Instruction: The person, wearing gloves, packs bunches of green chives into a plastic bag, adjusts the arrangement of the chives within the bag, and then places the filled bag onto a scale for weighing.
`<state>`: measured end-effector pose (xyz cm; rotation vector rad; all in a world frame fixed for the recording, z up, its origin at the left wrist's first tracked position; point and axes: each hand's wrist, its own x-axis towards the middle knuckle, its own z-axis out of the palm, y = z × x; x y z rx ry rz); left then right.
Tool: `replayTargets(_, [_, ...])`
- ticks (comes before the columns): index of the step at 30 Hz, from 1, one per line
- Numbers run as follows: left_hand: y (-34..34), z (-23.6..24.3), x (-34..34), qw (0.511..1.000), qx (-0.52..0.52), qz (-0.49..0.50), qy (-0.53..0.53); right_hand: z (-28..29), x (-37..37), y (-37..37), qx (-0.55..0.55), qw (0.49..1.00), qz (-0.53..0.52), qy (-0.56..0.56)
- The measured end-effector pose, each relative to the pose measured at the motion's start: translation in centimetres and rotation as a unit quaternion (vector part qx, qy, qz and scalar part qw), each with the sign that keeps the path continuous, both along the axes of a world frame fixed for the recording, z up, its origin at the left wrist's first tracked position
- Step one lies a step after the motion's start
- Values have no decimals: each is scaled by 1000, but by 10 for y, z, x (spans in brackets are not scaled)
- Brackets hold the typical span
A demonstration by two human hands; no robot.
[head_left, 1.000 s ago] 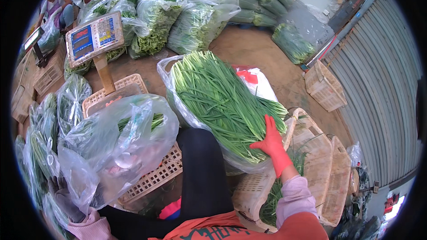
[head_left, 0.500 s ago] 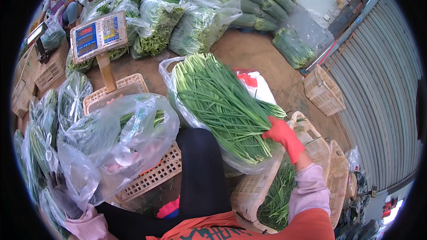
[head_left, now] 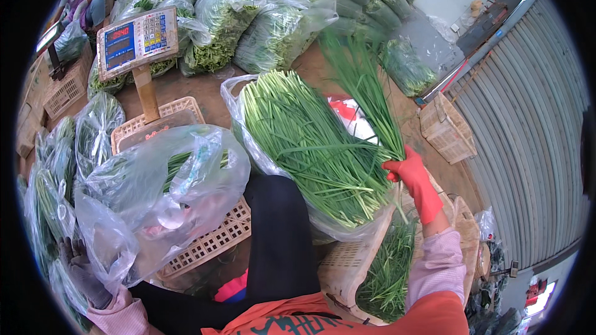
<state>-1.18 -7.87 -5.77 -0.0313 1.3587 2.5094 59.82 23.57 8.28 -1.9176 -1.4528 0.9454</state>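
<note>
My right hand [head_left: 411, 180], in a red glove, is closed round the base of a bunch of Chinese chives [head_left: 370, 96]. The long leaves fan out upward and away from me. Beside it lies a large heap of chives [head_left: 298, 142] on a clear plastic bag [head_left: 231, 100], white ends at both sides. My left hand [head_left: 82, 273], in a grey glove, rests at the lower left with its fingers stretched out. It lies against bagged greens [head_left: 53, 205], next to an open clear bag [head_left: 118, 201] with chives inside.
A scale display [head_left: 136, 43] stands on a post at left. A crate of loose greens [head_left: 347, 273] sits by my right forearm, another crate [head_left: 448, 129] near the shutter [head_left: 528, 130]. Bagged vegetables [head_left: 217, 31] are piled behind; a person [head_left: 87, 0] sits far left.
My right hand has lifted a bunch of chives off the heap's right side and swung it up and to the right. The left hand has hardly moved.
</note>
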Motion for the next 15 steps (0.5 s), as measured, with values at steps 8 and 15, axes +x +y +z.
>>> replayTargets(8, [-10,15,42,933,-181,212,227,5,7,-11,-37,979,-23,200])
replayTargets(15, [-23,64,113,803,-107,236,537,14,1,-17,2,983,-8,183])
